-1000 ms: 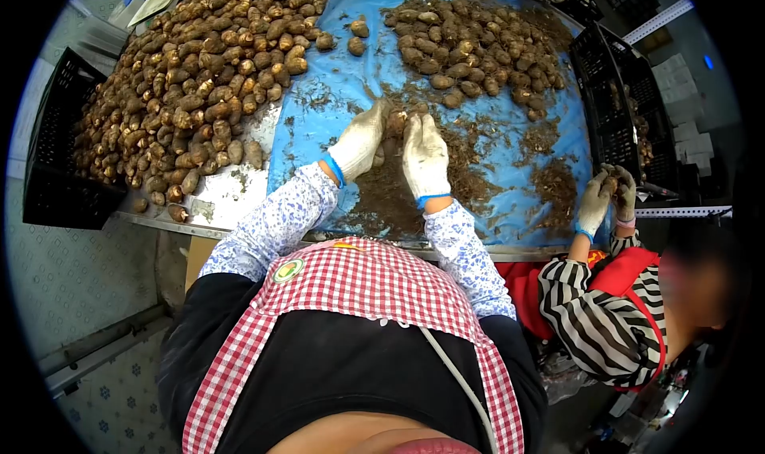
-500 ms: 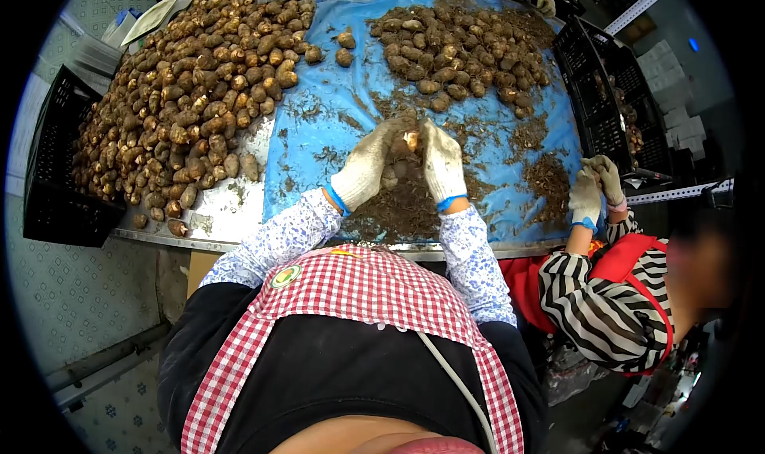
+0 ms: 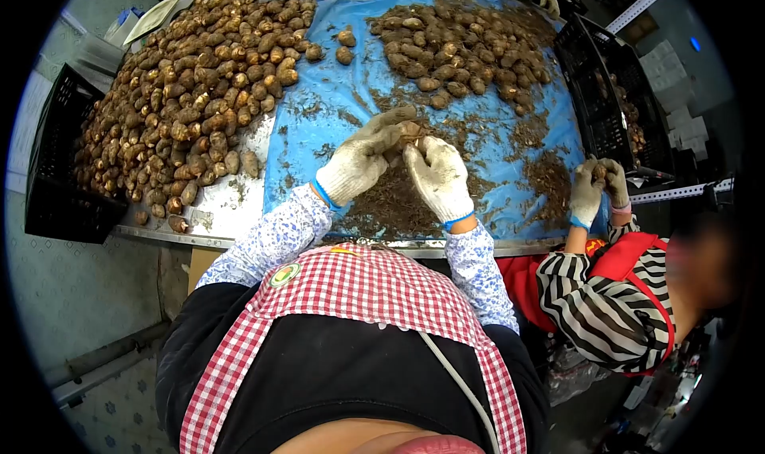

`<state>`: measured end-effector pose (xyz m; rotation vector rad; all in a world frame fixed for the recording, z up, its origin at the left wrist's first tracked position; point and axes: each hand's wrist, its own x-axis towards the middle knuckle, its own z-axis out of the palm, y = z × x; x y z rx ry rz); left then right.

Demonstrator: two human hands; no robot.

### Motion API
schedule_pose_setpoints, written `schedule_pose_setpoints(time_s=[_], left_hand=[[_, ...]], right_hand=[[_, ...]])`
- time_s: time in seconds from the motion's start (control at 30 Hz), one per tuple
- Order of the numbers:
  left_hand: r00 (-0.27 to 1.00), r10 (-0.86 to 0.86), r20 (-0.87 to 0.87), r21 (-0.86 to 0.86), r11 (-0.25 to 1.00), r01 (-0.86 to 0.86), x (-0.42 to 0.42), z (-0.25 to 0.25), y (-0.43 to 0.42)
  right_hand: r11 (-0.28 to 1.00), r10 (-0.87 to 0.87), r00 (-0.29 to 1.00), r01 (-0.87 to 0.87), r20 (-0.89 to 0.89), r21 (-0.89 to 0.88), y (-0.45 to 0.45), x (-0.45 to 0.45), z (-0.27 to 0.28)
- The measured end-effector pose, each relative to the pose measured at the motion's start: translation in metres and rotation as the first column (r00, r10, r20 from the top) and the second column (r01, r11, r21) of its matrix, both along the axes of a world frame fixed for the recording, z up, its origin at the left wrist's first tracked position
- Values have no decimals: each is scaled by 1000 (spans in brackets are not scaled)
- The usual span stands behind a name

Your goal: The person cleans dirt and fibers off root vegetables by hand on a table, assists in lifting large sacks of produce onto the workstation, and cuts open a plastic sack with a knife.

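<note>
Turned further inward than before, the right hand (image 3: pixel 437 173) bends its fingers against a brown tuber (image 3: pixel 411 131); whether they grip, I cannot tell. Half-curled, the left hand (image 3: pixel 362 155) holds it above the blue sheet (image 3: pixel 296 163). Rubbing seems the current step, calling next for a steady left hold. Beyond lies a tuber heap (image 3: pixel 456 54).

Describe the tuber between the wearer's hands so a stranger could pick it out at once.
Find the blue sheet, then the pile of tubers at its far side. Just nearer the camera, the white-gloved left hand and right hand meet at one brown tuber. It is partly hidden, but unlike the piled tubers it sits between hands with flower-patterned sleeves.
</note>
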<state>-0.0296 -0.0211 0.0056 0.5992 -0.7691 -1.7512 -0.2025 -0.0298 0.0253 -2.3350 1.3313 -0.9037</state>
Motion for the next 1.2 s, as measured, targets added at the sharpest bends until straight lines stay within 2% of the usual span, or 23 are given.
schedule_pose_setpoints(time_s=[0.03,0.07,0.1,0.13,0.17,0.27,0.3,0.4,0.43,0.47,0.53,0.57,0.6,0.67,0.7,0.77,0.83,0.93,1.0,1.07,1.1,1.13,1.2], left_hand=[[999,10,-49,7,1000,-10,0,7,4],[995,20,-96,11,1000,-19,1,11,7],[995,47,-88,-14,999,-48,0,11,7],[999,37,31,-34,999,-36,3,12,7],[988,28,150,-52,998,-20,8,14,7],[917,116,381,-147,987,-64,3,26,13],[886,166,433,-189,978,-91,-1,29,16],[985,110,136,-16,994,-109,-6,10,14],[990,120,69,28,992,-122,-7,10,18],[984,173,31,77,982,-175,-7,7,15],[956,291,-39,180,943,-279,-6,2,5],[935,344,-84,245,917,-315,-6,6,4],[947,310,-81,175,940,-293,4,-9,0],[906,325,-273,177,942,-285,10,-18,-5],[930,294,-221,113,955,-275,10,-13,-4],[966,236,-106,-5,971,-238,11,-3,3],[985,173,5,-60,983,-172,9,-4,6],[982,129,141,-60,991,-122,-2,21,15],[967,140,212,-86,988,-124,-3,30,19],[834,259,487,-263,954,-142,0,16,8],[732,324,600,-347,929,-127,2,13,6],[632,370,681,-374,917,-134,1,12,6],[399,449,800,-432,891,-137,-1,14,6]], right_hand=[[998,12,985,-21,172,51,2,1,-2],[923,-96,952,-25,292,384,4,-4,2],[896,-156,845,-97,511,432,3,-3,2],[869,-227,687,-178,691,462,3,-3,3],[845,-296,662,-154,688,512,2,0,7],[996,-52,888,15,457,84,-5,5,-7],[995,-97,908,93,407,29,-2,9,-2],[960,-101,963,161,251,-228,-6,18,7],[934,-20,968,108,251,-341,-9,19,4],[980,-3,952,65,307,-190,-7,22,-1],[994,-102,978,94,180,57,9,31,-6],[994,82,963,-99,258,53,12,33,-21],[993,105,984,-112,144,44,23,32,-7],[981,37,895,-116,445,153,13,23,-32],[970,-13,817,-130,576,206,8,19,-35],[978,-53,846,-63,530,199,0,5,-33],[998,-62,976,56,208,32,-3,-1,-6],[985,-63,994,47,91,169,-10,-3,-4],[984,4,955,-57,297,168,-11,-4,-6],[978,54,889,-140,455,157,-3,-1,-4],[987,-21,990,-1,137,159,0,1,8],[992,0,999,4,-37,124,3,4,7],[977,211,970,-212,123,-5,12,9,7]])
